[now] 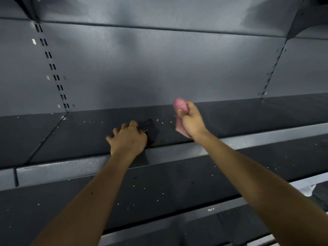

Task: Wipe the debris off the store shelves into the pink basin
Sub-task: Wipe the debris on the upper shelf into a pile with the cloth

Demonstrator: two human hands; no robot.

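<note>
At centre left, the left hand (128, 137) is laid on the upper shelf (71, 134), fingers (124, 126) bent; whether anything is pinched cannot be told, the dark patch (150, 130) beside it being indistinct. White debris (160, 121) is scattered just right of it. A pink cloth (180, 106), partly hidden, is clenched in the curled fingers of the right hand (191, 122), above that shelf.

Person's limbs as seen from the head camera. Both the bare left hand (128, 139) and the bare right hand (191, 121) are uncovered, as are the wrists. The long, slender left forearm (83, 206) carries one small dark spot (92, 193) near mid-length. The long, slender right forearm (257, 176) is likewise unsleeved along its whole visible length.
</note>
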